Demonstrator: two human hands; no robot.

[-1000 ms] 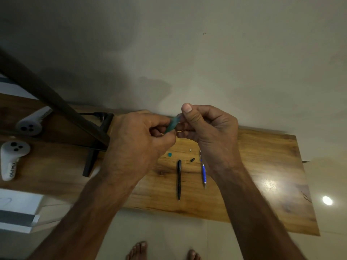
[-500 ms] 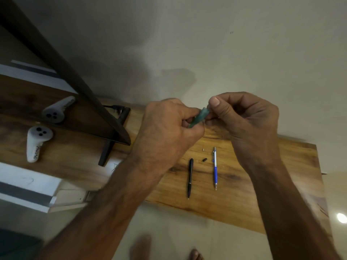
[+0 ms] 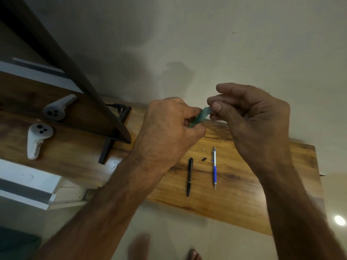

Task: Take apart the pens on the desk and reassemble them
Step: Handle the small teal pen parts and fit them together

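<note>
Far left, a white controller [image 3: 38, 139] with three dark buttons lies flat, handwriting on its handle. A matching white shape [image 3: 56, 109] shows just above it in the dark glossy panel [image 3: 93, 102]; twin or reflection, can't tell. The panel's black stand [image 3: 109, 149] runs beneath, a black plug [image 3: 117, 106] sits behind, and lower right a bright light spot [image 3: 339, 220] glares on the pale floor [image 3: 187, 222].
</note>
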